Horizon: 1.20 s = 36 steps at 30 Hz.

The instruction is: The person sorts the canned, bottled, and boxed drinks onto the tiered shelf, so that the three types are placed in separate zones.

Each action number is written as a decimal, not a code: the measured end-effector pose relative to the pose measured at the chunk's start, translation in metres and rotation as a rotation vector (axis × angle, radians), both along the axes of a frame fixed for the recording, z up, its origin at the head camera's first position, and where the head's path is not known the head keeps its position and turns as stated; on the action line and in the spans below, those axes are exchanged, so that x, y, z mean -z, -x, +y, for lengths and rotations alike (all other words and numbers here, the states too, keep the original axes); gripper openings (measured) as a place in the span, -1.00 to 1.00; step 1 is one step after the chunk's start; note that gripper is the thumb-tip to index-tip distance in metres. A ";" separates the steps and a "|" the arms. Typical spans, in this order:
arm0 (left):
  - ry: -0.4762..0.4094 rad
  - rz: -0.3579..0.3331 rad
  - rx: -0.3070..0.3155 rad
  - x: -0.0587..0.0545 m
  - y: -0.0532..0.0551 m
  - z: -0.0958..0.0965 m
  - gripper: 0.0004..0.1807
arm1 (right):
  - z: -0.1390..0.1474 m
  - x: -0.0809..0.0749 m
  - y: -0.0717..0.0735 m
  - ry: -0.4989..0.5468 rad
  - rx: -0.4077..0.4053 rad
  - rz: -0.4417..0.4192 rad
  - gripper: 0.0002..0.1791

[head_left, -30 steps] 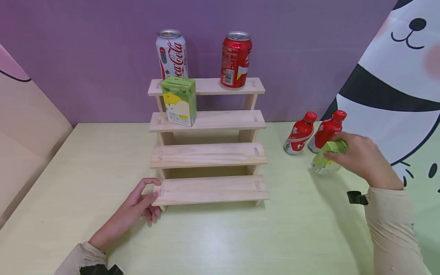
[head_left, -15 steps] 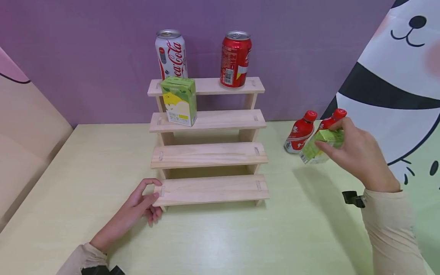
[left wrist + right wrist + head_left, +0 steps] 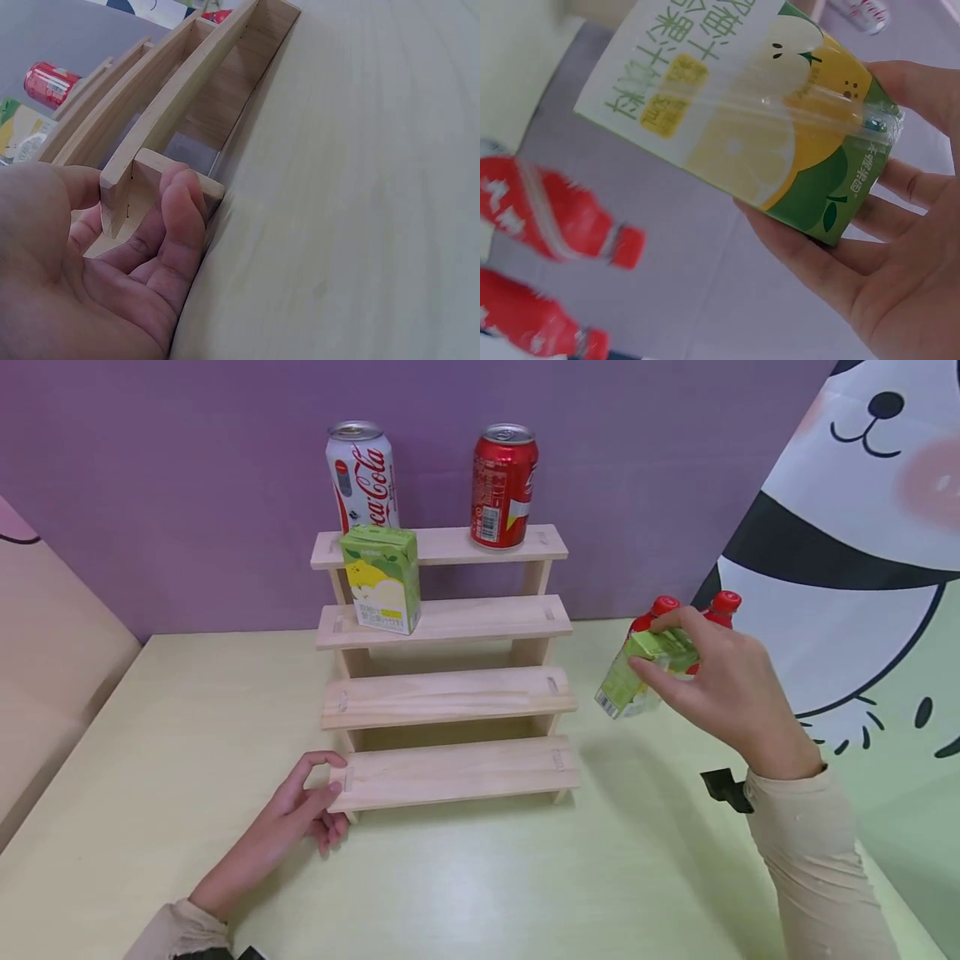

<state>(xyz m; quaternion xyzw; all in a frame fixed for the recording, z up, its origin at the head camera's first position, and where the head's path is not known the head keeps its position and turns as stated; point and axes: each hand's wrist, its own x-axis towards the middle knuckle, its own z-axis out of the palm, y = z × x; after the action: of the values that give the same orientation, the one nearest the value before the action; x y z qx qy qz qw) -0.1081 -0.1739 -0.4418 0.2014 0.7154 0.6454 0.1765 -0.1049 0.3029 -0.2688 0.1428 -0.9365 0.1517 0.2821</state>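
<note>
The left arm [image 3: 225, 883] slants inward from the lower left, its hand [image 3: 302, 807] gripping with fingers bent. The right arm [image 3: 813, 860] reaches forward, its raised hand [image 3: 726, 687] pinching between thumb and fingers.

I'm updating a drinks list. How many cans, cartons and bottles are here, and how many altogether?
Cans: 2 (white can, red can)
Cartons: 2 (shelved carton, held carton in the right hand)
Bottles: 2 (left red bottle, right red bottle)
Total: 6

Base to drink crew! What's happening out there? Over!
Right grip: green juice carton held, tilted, in the air. Left grip: holding wooden rack, bottom left end. Red bottles behind held carton; nothing visible between carton and rack.
</note>
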 end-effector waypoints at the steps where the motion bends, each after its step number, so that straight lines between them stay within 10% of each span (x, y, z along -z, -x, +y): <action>1: 0.002 0.000 -0.001 0.000 0.000 0.000 -0.65 | -0.004 -0.003 0.000 -0.003 -0.021 0.018 -0.49; 21: -0.002 0.005 -0.009 0.000 0.001 0.001 -0.68 | -0.055 -0.033 0.009 0.051 -0.174 0.180 -0.55; 36: 0.011 -0.008 -0.011 -0.001 0.002 0.000 -0.66 | -0.089 -0.022 0.020 0.148 -0.197 0.292 -0.56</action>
<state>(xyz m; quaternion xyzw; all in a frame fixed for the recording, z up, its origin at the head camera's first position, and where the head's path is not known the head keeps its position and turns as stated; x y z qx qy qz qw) -0.1101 -0.1737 -0.4407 0.1939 0.7193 0.6432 0.1768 -0.1244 0.2143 -0.2468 0.2332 -0.8534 0.2245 0.4086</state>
